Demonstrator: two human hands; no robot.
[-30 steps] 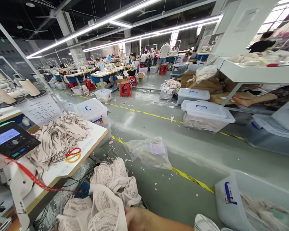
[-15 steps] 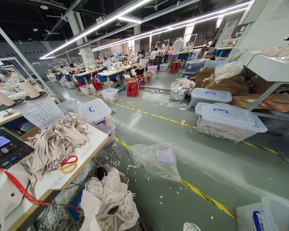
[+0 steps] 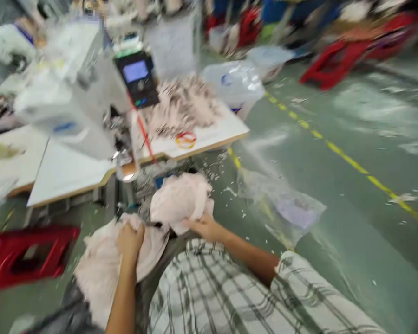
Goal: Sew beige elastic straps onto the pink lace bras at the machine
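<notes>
Pale pink lace bras lie in my lap area, blurred by motion. My left hand [image 3: 129, 239] is closed on the upper edge of the left heap of bras [image 3: 99, 260], which spreads down over my left leg. With its fingers wrapped round the lower edge, my right hand [image 3: 207, 227] holds the other bunch of bras [image 3: 179, 199] in front of my body. Where the two bunches meet, I cannot tell whether they are joined. Just beyond them stands the white sewing machine [image 3: 80, 93] on its table [image 3: 69, 171].
Beige fabric strips [image 3: 184, 104], red-and-yellow scissors [image 3: 186, 139] and a control panel [image 3: 137, 76] are on the table. A red stool [image 3: 28, 255] stands at left. Right of the table are clear lidded bins [image 3: 233, 83] and a plastic bag [image 3: 285, 204] on the floor.
The view has swung left and down, bringing the sewing machine and both my hands into sight. The bras that sat in a pile beside the table are now in my hands.
</notes>
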